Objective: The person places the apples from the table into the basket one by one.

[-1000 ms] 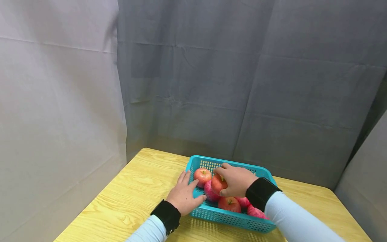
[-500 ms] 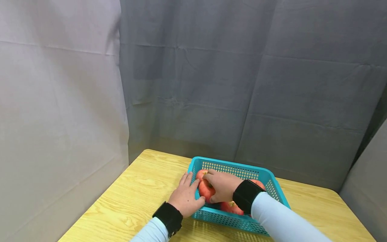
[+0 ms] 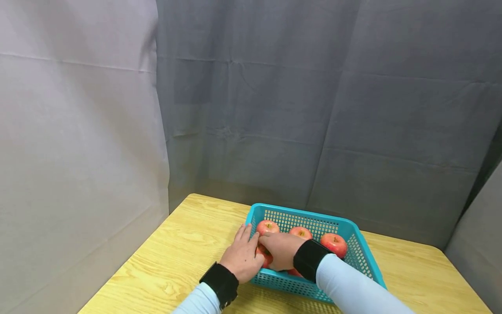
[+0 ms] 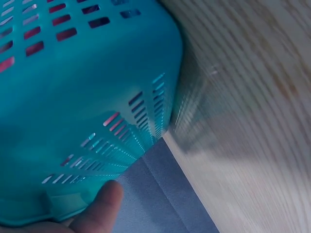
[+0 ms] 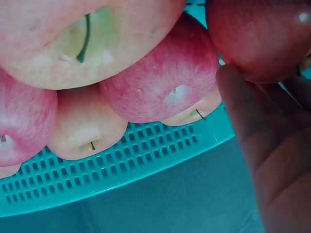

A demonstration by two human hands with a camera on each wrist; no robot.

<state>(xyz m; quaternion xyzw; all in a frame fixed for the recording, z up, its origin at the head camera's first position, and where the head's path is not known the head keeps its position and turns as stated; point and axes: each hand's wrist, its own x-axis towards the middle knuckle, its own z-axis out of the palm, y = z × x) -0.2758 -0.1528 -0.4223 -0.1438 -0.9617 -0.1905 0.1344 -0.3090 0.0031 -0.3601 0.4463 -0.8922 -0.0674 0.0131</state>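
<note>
In the head view, a turquoise plastic basket [image 3: 306, 213] with slotted walls holds several red apples. At its near left corner, my right hand [image 3: 283, 251] has its fingers around an apple [image 3: 265, 256], low inside the basket; the same apple [image 5: 262, 39] shows beside the thumb in the right wrist view. My left hand [image 3: 243, 260] rests on the left rim with its fingers extended; one fingertip [image 4: 111, 194] lies along the outer wall in the left wrist view. Behind the right hand sit three more apples, at the back left, middle [image 3: 301, 232] and right [image 3: 334, 245].
The basket stands on a yellow wood-grain table [image 3: 164, 261]. A dark grey curtain [image 3: 251, 109] hangs behind it, with a pale cloth [image 3: 78, 131] on the left. Pinker apples [image 5: 165, 82] lie below and between others inside the basket.
My right hand has moved left and lower, carrying the apple from the basket's middle to its near left corner. The left hand stays on the rim. More of the right-side apples now show.
</note>
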